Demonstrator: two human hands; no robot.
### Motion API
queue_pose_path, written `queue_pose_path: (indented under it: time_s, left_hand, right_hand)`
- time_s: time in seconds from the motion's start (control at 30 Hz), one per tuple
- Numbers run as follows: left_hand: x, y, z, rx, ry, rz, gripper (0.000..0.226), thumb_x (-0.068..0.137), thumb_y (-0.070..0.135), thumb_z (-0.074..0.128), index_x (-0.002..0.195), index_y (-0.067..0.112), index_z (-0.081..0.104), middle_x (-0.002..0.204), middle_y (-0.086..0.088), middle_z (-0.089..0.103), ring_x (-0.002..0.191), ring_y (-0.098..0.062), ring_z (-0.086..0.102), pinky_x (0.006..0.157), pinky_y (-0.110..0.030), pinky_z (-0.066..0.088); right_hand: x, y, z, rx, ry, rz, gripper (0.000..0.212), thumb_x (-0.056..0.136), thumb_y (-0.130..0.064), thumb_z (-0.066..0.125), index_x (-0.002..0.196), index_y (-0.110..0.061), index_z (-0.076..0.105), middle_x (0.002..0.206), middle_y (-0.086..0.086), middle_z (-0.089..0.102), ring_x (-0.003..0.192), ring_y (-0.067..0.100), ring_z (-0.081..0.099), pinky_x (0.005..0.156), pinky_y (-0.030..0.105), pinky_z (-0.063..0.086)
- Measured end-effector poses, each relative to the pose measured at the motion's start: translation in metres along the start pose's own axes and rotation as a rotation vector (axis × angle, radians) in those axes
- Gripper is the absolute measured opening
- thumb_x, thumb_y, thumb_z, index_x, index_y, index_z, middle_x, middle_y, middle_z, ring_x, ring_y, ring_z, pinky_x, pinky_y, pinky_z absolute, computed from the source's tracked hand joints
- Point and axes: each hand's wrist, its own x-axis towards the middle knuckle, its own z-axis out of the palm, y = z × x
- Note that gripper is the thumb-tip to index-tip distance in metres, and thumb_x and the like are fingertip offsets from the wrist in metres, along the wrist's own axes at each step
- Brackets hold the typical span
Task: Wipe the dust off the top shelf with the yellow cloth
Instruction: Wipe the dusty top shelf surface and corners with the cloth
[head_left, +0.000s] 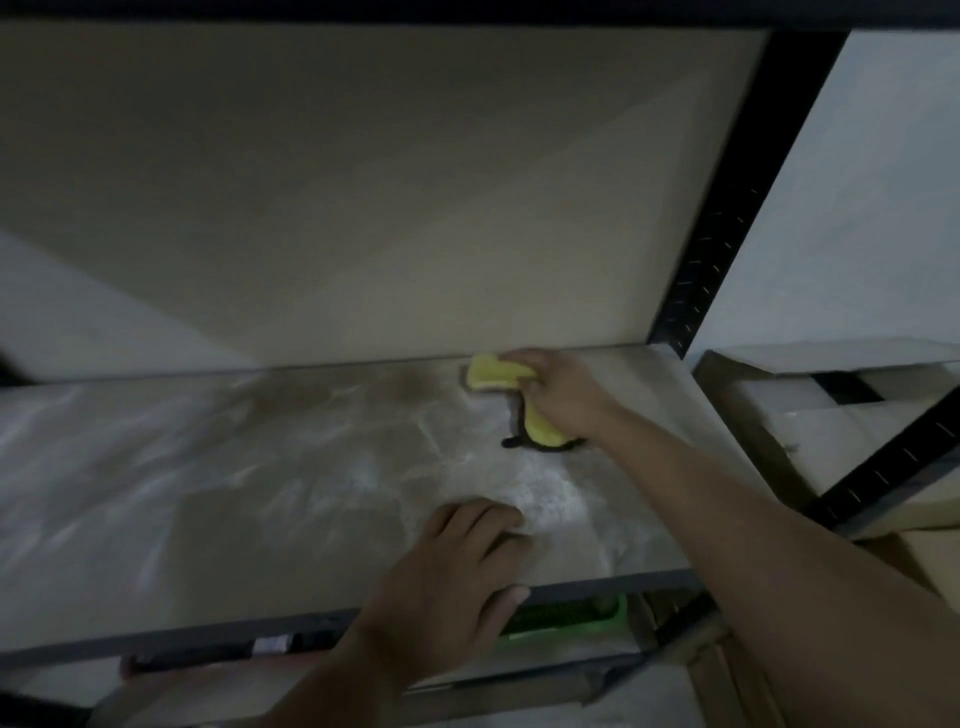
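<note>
The top shelf (270, 483) is a pale board streaked with whitish dust, framed by a dark metal rim. My right hand (563, 392) is shut on the yellow cloth (491, 375), pressing it onto the shelf near the back right corner. A second fold of the cloth sticks out under the palm, with a dark edge or strap beside it. My left hand (457, 582) lies flat on the shelf's front edge, fingers spread, holding nothing.
A black perforated upright (727, 208) stands at the shelf's right end. The beige wall (363, 182) rises behind the shelf. Cardboard boxes (810, 415) sit to the right. A green basket (571, 618) shows on the shelf below.
</note>
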Motion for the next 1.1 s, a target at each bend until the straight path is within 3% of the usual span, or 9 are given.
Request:
queue_pose_path:
  time_s: [0.07,0.17,0.3,0.4,0.57,0.67,0.8,0.93,1.1]
  left_hand:
    - [0.0,0.001,-0.002,-0.073,-0.012,-0.014,0.04,0.108,0.045,0.045,0.139,0.024,0.06,0.143,0.003,0.052,0.136,-0.017,0.039,0.114,-0.031,0.03]
    - [-0.007,-0.002,-0.008,-0.155,0.009,-0.032,0.039,0.108,0.042,0.049,0.14,0.022,0.061,0.146,0.002,0.053,0.138,-0.017,0.042,0.117,-0.027,0.026]
    - [-0.035,-0.026,-0.022,-0.014,0.104,-0.122,0.048,0.104,0.042,0.047,0.144,0.017,0.058,0.153,-0.003,0.053,0.142,-0.023,0.046,0.118,-0.041,0.033]
    - [-0.049,-0.047,-0.032,0.066,0.061,-0.173,0.065,0.103,0.054,0.042,0.152,0.013,0.051,0.16,-0.006,0.046,0.148,-0.03,0.041,0.12,-0.049,0.033]
    - [-0.058,-0.062,-0.035,0.153,0.04,-0.202,0.081,0.095,0.074,0.046,0.15,0.014,0.05,0.155,-0.005,0.048,0.142,-0.03,0.046,0.118,-0.043,0.032]
    - [-0.063,-0.066,-0.031,0.152,0.049,-0.229,0.086,0.091,0.081,0.045,0.148,0.017,0.05,0.152,-0.003,0.049,0.138,-0.029,0.048,0.115,-0.042,0.032]
    - [-0.061,-0.067,-0.028,0.151,0.011,-0.241,0.094,0.088,0.086,0.042,0.148,0.015,0.053,0.151,-0.005,0.052,0.136,-0.03,0.051,0.112,-0.047,0.038]
    - [-0.061,-0.065,-0.03,0.156,0.006,-0.254,0.094,0.087,0.086,0.04,0.145,0.013,0.056,0.15,-0.006,0.053,0.135,-0.031,0.052,0.111,-0.05,0.041]
    - [-0.06,-0.064,-0.032,0.167,0.0,-0.253,0.092,0.089,0.086,0.039,0.145,0.015,0.054,0.15,-0.004,0.052,0.135,-0.029,0.051,0.112,-0.044,0.036]
  right_hand:
    - [-0.018,0.017,-0.029,-0.013,0.205,0.121,0.046,0.091,-0.008,0.047,0.135,-0.02,0.048,0.121,0.012,0.064,0.103,0.028,0.063,0.084,0.029,0.049]
    - [-0.071,0.044,-0.063,-0.097,0.38,0.266,0.039,0.091,-0.015,0.05,0.129,-0.024,0.044,0.108,0.011,0.059,0.072,0.016,0.056,0.062,0.025,0.044]
    - [-0.131,0.072,-0.067,-0.292,0.136,0.421,0.041,0.095,-0.024,0.045,0.135,-0.019,0.045,0.139,0.02,0.046,0.129,0.038,0.039,0.102,0.046,0.034]
    - [-0.156,0.074,-0.061,-0.211,-0.101,0.453,0.046,0.101,-0.029,0.032,0.147,-0.022,0.031,0.158,0.012,0.019,0.143,0.036,0.017,0.112,0.046,0.022]
    - [-0.17,0.072,-0.064,-0.351,-0.112,0.314,0.054,0.095,-0.036,0.051,0.146,-0.021,0.039,0.14,0.01,0.042,0.11,0.03,0.055,0.087,0.036,0.049]
    - [-0.173,0.073,-0.057,-0.474,0.004,0.244,0.051,0.091,-0.048,0.053,0.133,-0.019,0.053,0.12,0.01,0.05,0.105,0.031,0.052,0.087,0.04,0.049]
    - [-0.174,0.072,-0.035,-0.393,0.07,0.175,0.043,0.096,-0.034,0.046,0.13,-0.009,0.041,0.131,0.016,0.042,0.123,0.037,0.042,0.103,0.046,0.037]
    - [-0.183,0.074,-0.022,-0.303,0.215,0.119,0.04,0.097,-0.029,0.044,0.133,-0.013,0.039,0.116,0.01,0.053,0.09,0.026,0.054,0.069,0.036,0.048]
    - [-0.174,0.059,-0.009,-0.379,0.209,0.155,0.044,0.094,-0.027,0.047,0.136,-0.016,0.038,0.119,0.009,0.058,0.084,0.029,0.058,0.061,0.031,0.043]
